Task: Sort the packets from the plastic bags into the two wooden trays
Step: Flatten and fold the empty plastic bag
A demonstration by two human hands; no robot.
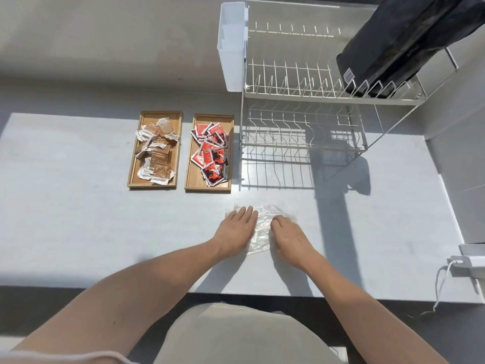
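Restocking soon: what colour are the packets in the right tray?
Red with black and white markings, seen in the head view: packets in the right tray.

Two shallow rectangular wooden trays stand side by side just left of the white wire two-tier dish rack (301, 122). The left wooden tray (133, 164), farther from the rack, holds a heap of brown-and-white paper packets (156, 151), too jumbled to count. The right wooden tray (189, 164), nearer the rack, holds a heap of red-and-black packets (211, 153), likewise overlapping. One flattened clear plastic bag (262, 229) lies in front of the rack under two hands, the left hand (236, 229) and right hand (288, 236). One black bag (393, 46) sits on the rack's top tier, and one white plastic holder (232, 46) hangs on its left end.
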